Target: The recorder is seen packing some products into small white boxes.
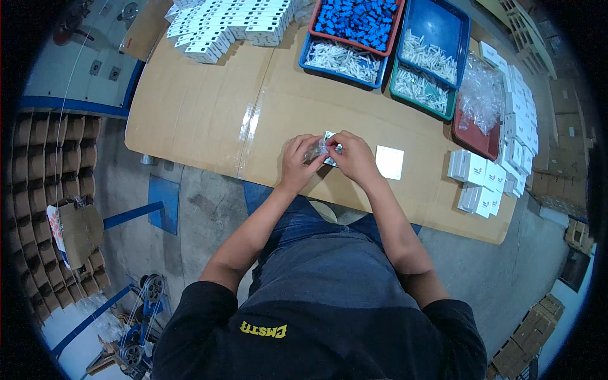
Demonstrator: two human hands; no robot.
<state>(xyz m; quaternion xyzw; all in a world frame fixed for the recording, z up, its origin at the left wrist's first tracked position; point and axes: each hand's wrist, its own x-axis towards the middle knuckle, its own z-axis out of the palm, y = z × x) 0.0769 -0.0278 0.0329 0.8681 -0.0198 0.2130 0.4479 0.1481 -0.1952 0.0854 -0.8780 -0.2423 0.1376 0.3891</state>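
Both hands meet over the near edge of the cardboard-covered table. A small clear plastic bag [312, 152] is pinched by my left hand [297, 162], its fingers curled around it. My right hand [356, 159] comes from the other side, fingertips closed on the bag's edge. What lies inside the bag is too small to make out. Just behind the fingertips, a small white printed piece [329, 135] shows, partly hidden by the hands. To the right of my right hand, a flat white square [389, 163] lies apart on the cardboard.
White boxes [218, 31] cover the far left. Behind the hands are a red tray [387, 49] of blue parts and blue trays [379, 82] and a green tray [451, 114] of white pieces. A red-brown tray [484, 145] holds clear bags. More white boxes [476, 170] stand right.
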